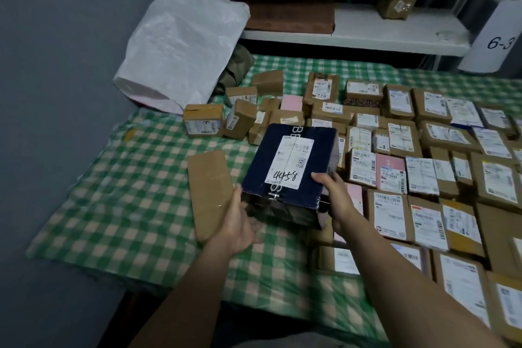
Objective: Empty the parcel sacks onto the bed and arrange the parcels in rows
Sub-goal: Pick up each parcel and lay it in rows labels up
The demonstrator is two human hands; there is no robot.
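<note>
A dark blue box [285,150] with a white label marked 4458 is held above the green checked bed [135,178]. My left hand [240,220] supports its near left bottom corner. My right hand [336,192] grips its near right edge, thumb on top. A flat brown parcel [210,192] lies on the bed just left of the box. Several brown cardboard parcels in rows [423,172] cover the right half of the bed. A loose heap of small brown boxes [243,113] lies behind the blue box. A white sack [178,45] slumps at the bed's far left corner.
A grey wall [56,93] runs along the bed's left side. Behind the bed, a white shelf [395,28] carries one brown parcel [395,4]. A white post labelled 6-3 [497,37] stands at the far right. An olive bag [237,68] lies beside the sack.
</note>
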